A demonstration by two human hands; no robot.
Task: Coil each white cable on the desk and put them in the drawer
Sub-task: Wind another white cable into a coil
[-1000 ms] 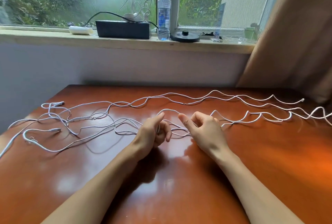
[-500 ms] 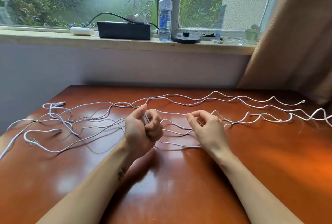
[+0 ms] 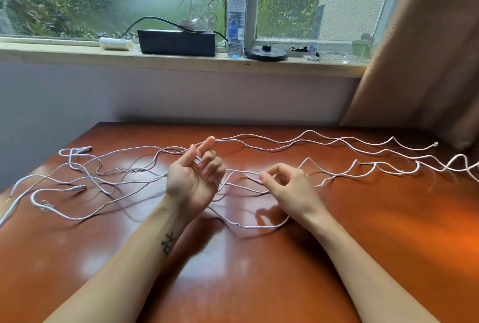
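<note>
White cables [image 3: 261, 227]: thin, long and wavy with small kinks. All uncoiled, several strands crossing one another.
Where: loose on your desk [image 3: 233, 271], spread side to side over its far half. The tangle is denser on the left. One slack loop sags toward you between your wrists.
Ends: one plug [image 3: 85, 148] at far left, a second plug [image 3: 80, 188] nearer you on the left, and a small tip [image 3: 435, 144] at far right.
Hard to tell: the number of separate cables, since the strands overlap too much to count. There is a darker twisted bit [image 3: 116, 170] on the left, and you can't make out what it is.
Cut off: strands run out of view at the right edge and the lower left edge. Part of the near loop is hidden behind your right wrist.
Left hand [image 3: 193, 180]: held up with the palm turned toward you, thumb up and index finger stretched upward. The other fingers are curled round a few strands that pass between thumb and fingers.
Right hand [image 3: 290, 190]: lower, with its back toward you. Thumb and index tip pinch one strand and the rest of the fingers are loosely curled.
Hands: apart, with cable spanning the gap between them.
Forearms: bare, both entering from the bottom edge. The left one has a small dark tattoo [image 3: 168, 243].
Sill [image 3: 181, 62]: water bottle [image 3: 236, 19], black box [image 3: 177, 42], white roll [image 3: 115, 43] and black disc [image 3: 265, 52], with a curtain [image 3: 427, 50] at right.
</note>
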